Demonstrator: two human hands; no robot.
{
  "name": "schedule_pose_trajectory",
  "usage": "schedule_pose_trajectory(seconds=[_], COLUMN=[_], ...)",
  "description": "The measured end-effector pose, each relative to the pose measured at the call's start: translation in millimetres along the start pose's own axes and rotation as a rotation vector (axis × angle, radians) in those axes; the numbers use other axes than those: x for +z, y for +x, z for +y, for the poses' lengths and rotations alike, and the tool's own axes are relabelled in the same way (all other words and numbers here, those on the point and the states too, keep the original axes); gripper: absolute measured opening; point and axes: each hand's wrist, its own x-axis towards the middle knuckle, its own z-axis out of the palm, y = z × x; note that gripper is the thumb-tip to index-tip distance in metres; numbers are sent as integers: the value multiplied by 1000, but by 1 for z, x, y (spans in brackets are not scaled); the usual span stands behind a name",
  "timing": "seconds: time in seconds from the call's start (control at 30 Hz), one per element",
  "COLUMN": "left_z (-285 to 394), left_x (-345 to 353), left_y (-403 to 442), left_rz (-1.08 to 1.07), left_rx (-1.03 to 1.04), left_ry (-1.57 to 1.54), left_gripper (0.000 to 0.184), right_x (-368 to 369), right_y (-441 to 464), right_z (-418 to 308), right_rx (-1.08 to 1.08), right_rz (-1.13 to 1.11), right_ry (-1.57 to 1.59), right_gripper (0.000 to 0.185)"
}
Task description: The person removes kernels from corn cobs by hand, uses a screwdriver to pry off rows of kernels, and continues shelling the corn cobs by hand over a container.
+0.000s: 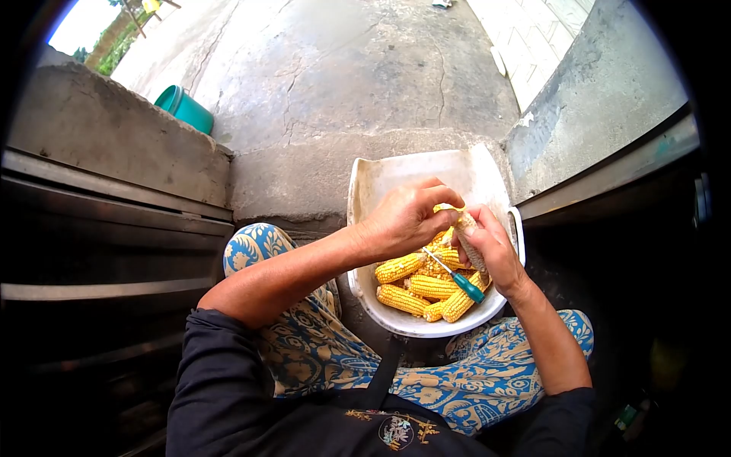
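Over a white plastic basin (363,305), my right hand (495,250) is wrapped round a corn cob (478,255) whose visible side is pale and mostly bare of kernels. My left hand (407,217) is closed at the upper end of that cob, thumb and fingers pinching there beside a bit of yellow. Whole yellow corn ears (401,299) lie below in the basin, with some loose kernels among them. Across the ears rests a screwdriver (467,287) with a teal handle, its thin metal shaft pointing up and left. Neither hand touches it.
The basin stands between my legs, in patterned trousers (320,343), at a doorway's concrete step (289,175). Low walls (99,126) rise on both sides. A teal bucket (185,110) lies tilted beyond the left wall. Cracked concrete stretches ahead.
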Motion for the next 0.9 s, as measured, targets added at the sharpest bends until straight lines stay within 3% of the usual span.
schedule_pose_trajectory(seconds=[0.1,0.43,0.7,0.8,0.9], left_z=[0,0,-2,0,1], left_x=[-1,1,1,0,0], left_y=[1,0,-2,-3,-4], left_rz=[-7,-78,-204,-253,-265], left_rx=[-10,-54,-47,-37,-65], left_ry=[-19,11,43,113,120], left_gripper=[17,20,22,22,25], right_x=[2,2,3,3,-1], right_y=[-2,-2,-4,-1,-2], right_z=[-9,-9,-12,-11,-11], right_rx=[-1,-38,-9,-67,-29], right_rz=[35,91,80,71,86], right_ry=[-79,-151,129,263,282], right_gripper=[43,49,27,25,35])
